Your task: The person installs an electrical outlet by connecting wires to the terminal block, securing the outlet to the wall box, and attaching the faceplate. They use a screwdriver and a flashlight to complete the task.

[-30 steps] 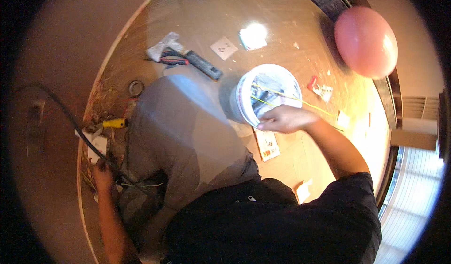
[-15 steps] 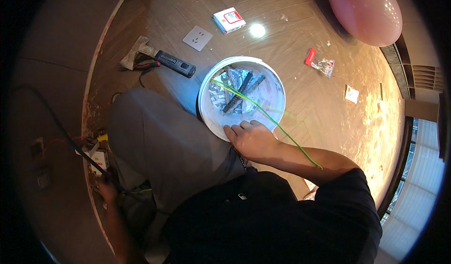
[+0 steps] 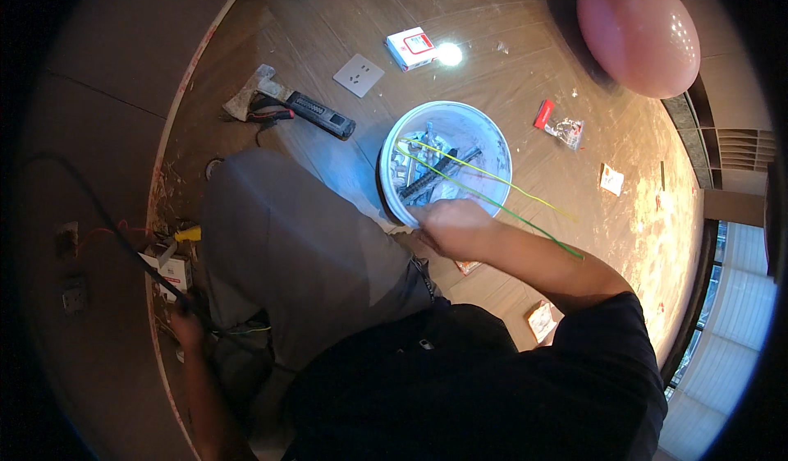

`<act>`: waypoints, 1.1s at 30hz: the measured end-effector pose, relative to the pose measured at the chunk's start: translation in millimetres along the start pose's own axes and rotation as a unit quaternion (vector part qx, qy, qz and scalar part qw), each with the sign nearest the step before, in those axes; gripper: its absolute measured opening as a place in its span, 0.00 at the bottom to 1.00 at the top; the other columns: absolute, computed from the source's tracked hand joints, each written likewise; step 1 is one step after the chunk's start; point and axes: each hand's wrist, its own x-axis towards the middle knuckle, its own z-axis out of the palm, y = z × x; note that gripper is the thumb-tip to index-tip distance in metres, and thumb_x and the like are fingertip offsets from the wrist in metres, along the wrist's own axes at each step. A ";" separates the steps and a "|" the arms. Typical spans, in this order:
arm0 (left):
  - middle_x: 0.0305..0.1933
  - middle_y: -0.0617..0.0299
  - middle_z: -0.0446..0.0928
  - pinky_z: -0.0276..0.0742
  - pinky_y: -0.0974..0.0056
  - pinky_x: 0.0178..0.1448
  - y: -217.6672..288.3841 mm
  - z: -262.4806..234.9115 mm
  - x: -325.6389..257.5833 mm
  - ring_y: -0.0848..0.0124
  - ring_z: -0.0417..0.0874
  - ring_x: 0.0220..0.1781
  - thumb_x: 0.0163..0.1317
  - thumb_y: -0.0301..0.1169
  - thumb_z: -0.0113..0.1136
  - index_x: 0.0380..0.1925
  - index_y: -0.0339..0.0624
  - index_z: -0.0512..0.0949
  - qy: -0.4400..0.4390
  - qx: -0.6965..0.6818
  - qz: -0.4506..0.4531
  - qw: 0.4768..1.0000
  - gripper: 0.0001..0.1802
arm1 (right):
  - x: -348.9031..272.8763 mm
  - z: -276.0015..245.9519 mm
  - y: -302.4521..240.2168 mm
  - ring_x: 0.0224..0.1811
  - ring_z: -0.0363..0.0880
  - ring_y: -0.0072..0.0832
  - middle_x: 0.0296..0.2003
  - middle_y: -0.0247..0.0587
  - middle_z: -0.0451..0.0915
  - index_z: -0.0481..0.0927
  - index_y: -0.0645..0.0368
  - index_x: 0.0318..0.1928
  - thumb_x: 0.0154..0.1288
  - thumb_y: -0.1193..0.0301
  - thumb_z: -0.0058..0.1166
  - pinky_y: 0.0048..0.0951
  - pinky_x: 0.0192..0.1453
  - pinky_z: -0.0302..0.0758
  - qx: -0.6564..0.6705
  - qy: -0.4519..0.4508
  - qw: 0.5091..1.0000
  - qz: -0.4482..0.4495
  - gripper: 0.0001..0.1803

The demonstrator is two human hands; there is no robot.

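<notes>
A round white bucket (image 3: 494, 145) stood on the wood floor (image 3: 492, 9), just beyond the right hand (image 3: 454, 227) and slightly to its left. The right hand was the nearer one, its fingers clamped on the bucket's near rim. The mouth, a smooth plastic ring, opened upward; inside, a dark ribbed rod (image 3: 428, 178) lay slantwise, from near left to far right, over crinkled, shiny scraps. A thin green wire (image 3: 492, 203) and a yellow wire (image 3: 525, 192) leaned out over the right side, the green one reaching above the forearm.

The left hand (image 3: 185, 330) was well apart, low by the wall (image 3: 107, 149), dim and soft in outline. A smooth black cable (image 3: 125, 242) crossed at its fingertips; whether they had closed on it could not be told. Just ahead of it were a small white box (image 3: 176, 274) and a yellow handle (image 3: 189, 233).

Left of the bucket lay a hatchet (image 3: 316, 114) with a textured dark grip, beside pliers (image 3: 275, 115). Farther out were a flat square socket plate (image 3: 359, 75) and, at far right, a glossy pink balloon (image 3: 639, 32).
</notes>
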 end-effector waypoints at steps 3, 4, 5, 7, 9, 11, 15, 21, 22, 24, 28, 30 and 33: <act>0.44 0.44 0.83 0.76 0.52 0.52 1.9 0.5 -0.8 0.51 0.85 0.48 0.73 0.39 0.54 0.51 0.31 0.80 0.002 0.078 0.021 0.997 0.20 | -0.7 -14.0 8.3 0.40 0.83 0.50 0.34 0.52 0.83 0.78 0.59 0.47 0.66 0.63 0.55 0.50 0.41 0.78 -0.014 -0.054 0.998 -0.015 0.14; 0.44 0.44 0.84 0.76 0.52 0.52 0.7 1.1 0.3 0.52 0.85 0.48 0.73 0.38 0.55 0.51 0.31 0.80 0.005 0.033 -0.010 0.999 0.20 | -2.1 -17.1 10.4 0.40 0.83 0.51 0.34 0.52 0.83 0.80 0.59 0.44 0.66 0.64 0.54 0.51 0.42 0.77 0.019 -0.062 0.997 -0.036 0.13; 0.44 0.44 0.84 0.76 0.52 0.52 -0.4 2.2 2.8 0.52 0.85 0.48 0.73 0.38 0.55 0.51 0.31 0.80 0.011 -0.007 -0.049 0.999 0.19 | -1.0 -21.2 15.4 0.40 0.83 0.51 0.34 0.52 0.83 0.80 0.59 0.43 0.65 0.64 0.54 0.51 0.43 0.77 0.068 -0.090 0.992 -0.055 0.12; 0.44 0.44 0.84 0.77 0.52 0.52 -2.8 2.4 6.9 0.52 0.85 0.48 0.72 0.37 0.55 0.51 0.31 0.80 0.007 -0.058 -0.077 0.995 0.19 | 9.3 -32.5 34.8 0.40 0.82 0.51 0.33 0.52 0.83 0.81 0.60 0.42 0.64 0.66 0.53 0.49 0.44 0.77 0.188 -0.163 0.962 -0.115 0.12; 0.43 0.44 0.84 0.77 0.52 0.52 -3.2 2.2 9.0 0.52 0.85 0.48 0.72 0.37 0.56 0.50 0.31 0.81 -0.009 -0.083 -0.066 0.994 0.18 | 31.2 -29.6 48.3 0.42 0.83 0.50 0.41 0.53 0.82 0.82 0.62 0.40 0.63 0.67 0.53 0.48 0.48 0.77 0.183 -0.067 0.977 -0.086 0.12; 0.43 0.44 0.84 0.76 0.53 0.52 -1.0 1.2 8.9 0.53 0.85 0.48 0.71 0.36 0.56 0.50 0.31 0.81 -0.024 0.061 -0.046 0.997 0.18 | 54.5 -20.3 60.7 0.44 0.84 0.49 0.46 0.54 0.82 0.83 0.63 0.41 0.62 0.69 0.52 0.47 0.51 0.78 0.032 0.028 0.998 -0.047 0.12; 0.43 0.45 0.84 0.76 0.55 0.52 7.2 -2.1 5.0 0.55 0.84 0.47 0.70 0.34 0.56 0.49 0.31 0.81 -0.027 0.055 -0.028 0.998 0.17 | 96.0 16.6 60.7 0.52 0.81 0.52 0.53 0.60 0.78 0.81 0.64 0.49 0.61 0.71 0.51 0.45 0.58 0.77 -0.018 -0.013 0.999 0.029 0.17; 0.43 0.44 0.84 0.76 0.55 0.53 17.9 -5.5 -0.4 0.57 0.84 0.48 0.71 0.34 0.56 0.48 0.30 0.81 -0.044 0.048 -0.127 0.990 0.17 | 129.6 34.9 55.8 0.55 0.81 0.54 0.64 0.71 0.69 0.82 0.68 0.50 0.60 0.70 0.50 0.45 0.60 0.78 -0.019 -0.094 0.982 0.163 0.20; 0.42 0.44 0.84 0.76 0.55 0.53 21.0 -4.6 -2.0 0.58 0.84 0.48 0.71 0.35 0.56 0.48 0.31 0.81 -0.024 0.034 -0.101 0.994 0.17 | 131.3 34.1 57.1 0.56 0.81 0.54 0.62 0.69 0.71 0.83 0.69 0.48 0.60 0.69 0.50 0.45 0.60 0.78 -0.026 -0.098 0.983 0.153 0.20; 0.41 0.44 0.84 0.76 0.56 0.52 27.2 -1.8 -5.2 0.58 0.84 0.47 0.71 0.36 0.57 0.48 0.31 0.81 0.013 0.005 -0.049 0.999 0.17 | 130.9 31.4 62.0 0.56 0.81 0.53 0.59 0.67 0.75 0.83 0.69 0.47 0.60 0.68 0.50 0.45 0.60 0.78 0.001 -0.091 0.983 0.162 0.20; 0.40 0.47 0.84 0.76 0.57 0.52 29.7 1.5 -4.6 0.59 0.84 0.46 0.71 0.37 0.58 0.47 0.32 0.82 -0.005 0.017 -0.047 0.999 0.17 | 122.3 30.6 67.8 0.54 0.82 0.52 0.50 0.65 0.81 0.84 0.67 0.46 0.60 0.67 0.50 0.45 0.59 0.77 -0.006 -0.041 0.987 0.152 0.20; 0.39 0.48 0.84 0.76 0.58 0.51 21.7 2.0 -0.8 0.59 0.84 0.45 0.71 0.36 0.58 0.46 0.32 0.82 -0.027 0.020 -0.054 0.998 0.16 | 117.8 32.2 66.5 0.52 0.83 0.52 0.49 0.64 0.82 0.84 0.66 0.47 0.60 0.67 0.50 0.46 0.59 0.78 -0.023 -0.030 0.990 0.137 0.20; 0.39 0.49 0.84 0.76 0.58 0.51 3.3 4.8 3.7 0.60 0.83 0.44 0.72 0.35 0.57 0.46 0.32 0.82 0.004 0.018 -0.018 1.000 0.15 | 116.2 32.5 62.5 0.51 0.83 0.52 0.48 0.63 0.83 0.84 0.66 0.47 0.59 0.68 0.50 0.46 0.58 0.78 -0.024 -0.016 0.989 0.143 0.19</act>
